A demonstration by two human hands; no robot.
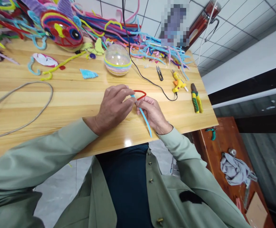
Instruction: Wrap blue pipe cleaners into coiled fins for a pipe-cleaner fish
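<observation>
Over the front part of the wooden table, my left hand and my right hand meet fingertip to fingertip. Between them are a light blue pipe cleaner, its long end hanging toward the table edge, and a red pipe cleaner bent into a loop. My left finger and thumb pinch the blue one near its top. The right fingers are closed at the spot where red and blue meet; the exact grip there is partly hidden. Beyond my hands sits a clear plastic ball with yellow, blue and pink bands around it.
Small snips, a yellow glue gun and green-yellow pliers lie at right. A black cord crosses the table. Behind are a decorated fish-like figure and heaped pipe cleaners. A grey cable loops at left.
</observation>
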